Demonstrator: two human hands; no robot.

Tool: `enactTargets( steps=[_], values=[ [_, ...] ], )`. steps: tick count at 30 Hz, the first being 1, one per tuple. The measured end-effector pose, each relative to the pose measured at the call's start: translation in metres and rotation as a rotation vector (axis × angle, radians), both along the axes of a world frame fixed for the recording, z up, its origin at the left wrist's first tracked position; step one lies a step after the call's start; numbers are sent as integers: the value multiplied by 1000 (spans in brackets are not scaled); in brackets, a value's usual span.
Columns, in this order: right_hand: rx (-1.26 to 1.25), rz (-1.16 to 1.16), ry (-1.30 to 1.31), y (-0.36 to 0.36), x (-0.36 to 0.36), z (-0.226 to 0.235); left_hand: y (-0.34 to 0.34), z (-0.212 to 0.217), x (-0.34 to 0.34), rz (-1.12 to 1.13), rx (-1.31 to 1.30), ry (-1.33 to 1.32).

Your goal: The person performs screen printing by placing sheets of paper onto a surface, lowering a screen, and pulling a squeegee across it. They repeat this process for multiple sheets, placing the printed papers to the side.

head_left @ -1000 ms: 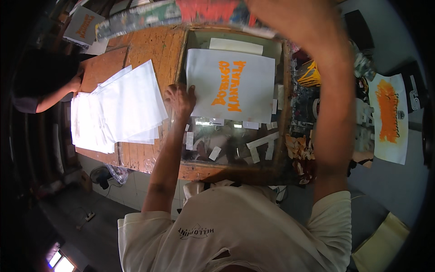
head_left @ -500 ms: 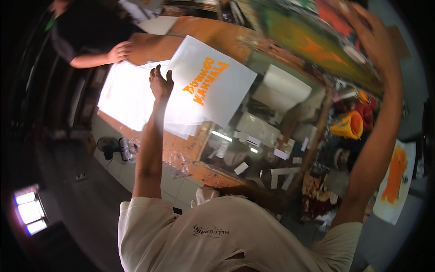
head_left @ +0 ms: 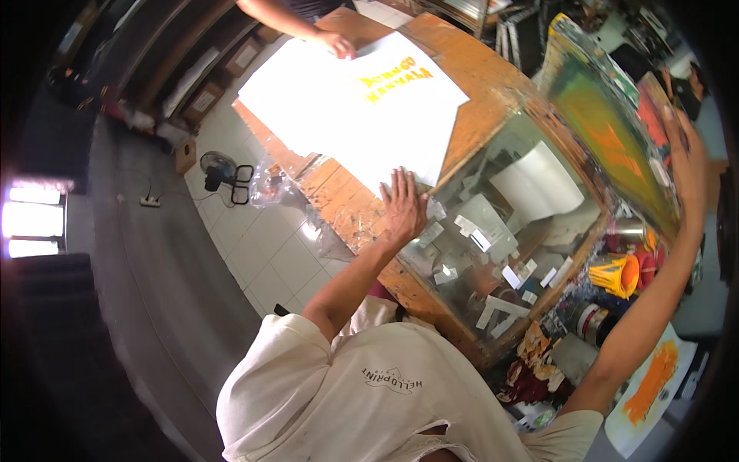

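Observation:
A white paper sheet [head_left: 416, 131] with orange lettering lies over other white sheets [head_left: 300, 100] on the wooden table. My left hand [head_left: 403, 206], open with fingers spread, touches the sheet's near corner beside the glass panel [head_left: 469, 300]. On the right, a printing screen [head_left: 608, 131] with green and orange stained mesh stands tilted up. My right hand [head_left: 687, 158] grips its outer edge; part of that grip is hidden. Across the table, another person's hand [head_left: 336, 44] rests on the far edge of the paper.
Paper scraps and a curled white sheet [head_left: 539, 185] lie on the glass. An orange-yellow tub [head_left: 614, 275], a dark can [head_left: 591, 322] and stained rags [head_left: 533, 362] crowd the right side. A fan [head_left: 218, 171] stands on the tiled floor. An orange-smeared sheet [head_left: 650, 385] lies at lower right.
The printed sheet has shifted away from the glass, toward the other person, whose hand now touches the paper. My left hand has moved to its near corner. The view has turned.

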State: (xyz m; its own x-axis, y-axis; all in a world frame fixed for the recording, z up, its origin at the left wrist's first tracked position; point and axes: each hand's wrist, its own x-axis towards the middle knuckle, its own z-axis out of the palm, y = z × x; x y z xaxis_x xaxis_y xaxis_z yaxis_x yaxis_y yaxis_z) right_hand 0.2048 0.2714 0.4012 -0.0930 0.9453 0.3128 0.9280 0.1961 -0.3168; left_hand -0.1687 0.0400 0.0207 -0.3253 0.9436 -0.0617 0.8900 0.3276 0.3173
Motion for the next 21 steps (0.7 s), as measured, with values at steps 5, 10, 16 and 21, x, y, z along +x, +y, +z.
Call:
enactTargets(
  steps=[5,10,16,21],
  values=[
    [43,46,-7,-7,-2,-6,3,11,-35,30,73,-143],
    [59,22,33,-14,2,-9,26,20,-136,223,262,-182],
    [-26,-52,95,-18,22,-14,75,33,-257,330,115,169],
    [-4,-24,133,-26,24,-12,116,33,-330,297,21,263]
  ],
)
